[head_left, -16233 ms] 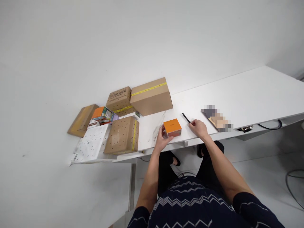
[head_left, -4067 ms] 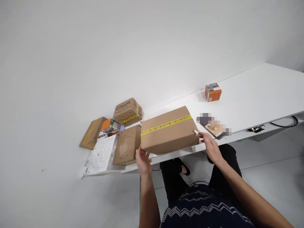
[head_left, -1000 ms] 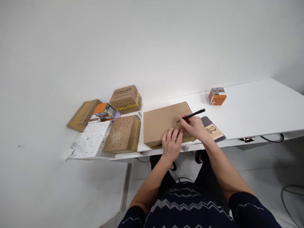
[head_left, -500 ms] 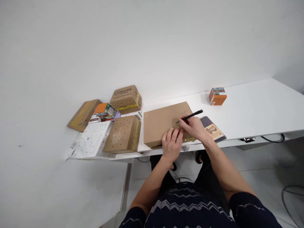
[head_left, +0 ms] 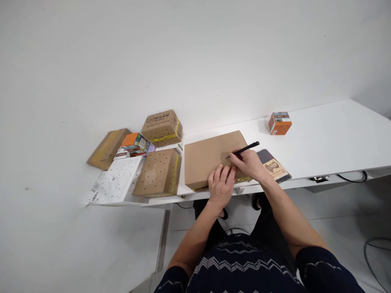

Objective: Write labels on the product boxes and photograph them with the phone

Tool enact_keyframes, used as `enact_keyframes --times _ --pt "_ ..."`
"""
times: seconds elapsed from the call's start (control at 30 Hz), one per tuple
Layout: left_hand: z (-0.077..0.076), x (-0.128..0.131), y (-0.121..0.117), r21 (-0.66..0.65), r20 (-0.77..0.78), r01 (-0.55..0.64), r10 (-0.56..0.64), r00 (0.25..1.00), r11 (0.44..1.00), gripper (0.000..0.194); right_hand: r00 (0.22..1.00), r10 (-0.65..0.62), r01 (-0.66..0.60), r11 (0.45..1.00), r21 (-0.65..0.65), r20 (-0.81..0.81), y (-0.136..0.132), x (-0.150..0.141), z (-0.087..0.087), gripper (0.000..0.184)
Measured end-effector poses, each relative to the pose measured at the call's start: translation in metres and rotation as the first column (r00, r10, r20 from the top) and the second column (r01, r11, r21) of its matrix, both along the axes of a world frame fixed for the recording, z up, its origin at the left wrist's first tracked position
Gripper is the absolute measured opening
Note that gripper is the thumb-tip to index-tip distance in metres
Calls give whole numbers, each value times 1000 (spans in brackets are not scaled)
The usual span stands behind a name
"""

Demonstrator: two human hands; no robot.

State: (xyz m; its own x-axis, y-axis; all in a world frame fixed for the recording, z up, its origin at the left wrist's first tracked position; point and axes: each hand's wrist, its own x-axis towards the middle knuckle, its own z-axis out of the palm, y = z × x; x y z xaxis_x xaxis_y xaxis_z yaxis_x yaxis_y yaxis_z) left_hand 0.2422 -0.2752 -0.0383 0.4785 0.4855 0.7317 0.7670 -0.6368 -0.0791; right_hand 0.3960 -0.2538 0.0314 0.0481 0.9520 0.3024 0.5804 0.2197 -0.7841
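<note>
A plain brown cardboard box point(head_left: 207, 156) lies at the front edge of the white table point(head_left: 324, 138), with yellow tape showing along its near side. My left hand point(head_left: 221, 183) rests on the box's near edge, its fingers stretched over the top face. In my right hand point(head_left: 249, 162) is a black pen point(head_left: 249, 147), pinched near its lower end, with the tip at the box's top. Any mark under the tip is too small to make out. A dark phone-sized flat thing with a picture on it point(head_left: 273, 167) lies beside my right wrist, partly covered by it.
On the left are a speckled carton point(head_left: 159, 171), another speckled carton point(head_left: 160, 126), a brown parcel point(head_left: 106, 150), a white mailer bag point(head_left: 117, 179) and a small orange box point(head_left: 134, 142). Another orange box point(head_left: 280, 125) stands near the wall. A cable point(head_left: 354, 180) hangs at the table's front.
Earlier, both hands held the brown box with its taped face up; now it lies plain face up, and my right hand has the pen. Over the last second the pen's top end shifted slightly left.
</note>
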Motion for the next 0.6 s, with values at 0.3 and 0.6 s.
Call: enact_keyframes --times 0.3,0.6 --pt "0 -2 -1 -18 -18 -5 4 1000 1000 35 914 -108 113 994 -10 -391 -5 3 -2 24" --pt "-1 -1 -1 -4 -17 -9 8 1000 1000 38 929 -370 364 908 -209 13 -26 73 -40 24"
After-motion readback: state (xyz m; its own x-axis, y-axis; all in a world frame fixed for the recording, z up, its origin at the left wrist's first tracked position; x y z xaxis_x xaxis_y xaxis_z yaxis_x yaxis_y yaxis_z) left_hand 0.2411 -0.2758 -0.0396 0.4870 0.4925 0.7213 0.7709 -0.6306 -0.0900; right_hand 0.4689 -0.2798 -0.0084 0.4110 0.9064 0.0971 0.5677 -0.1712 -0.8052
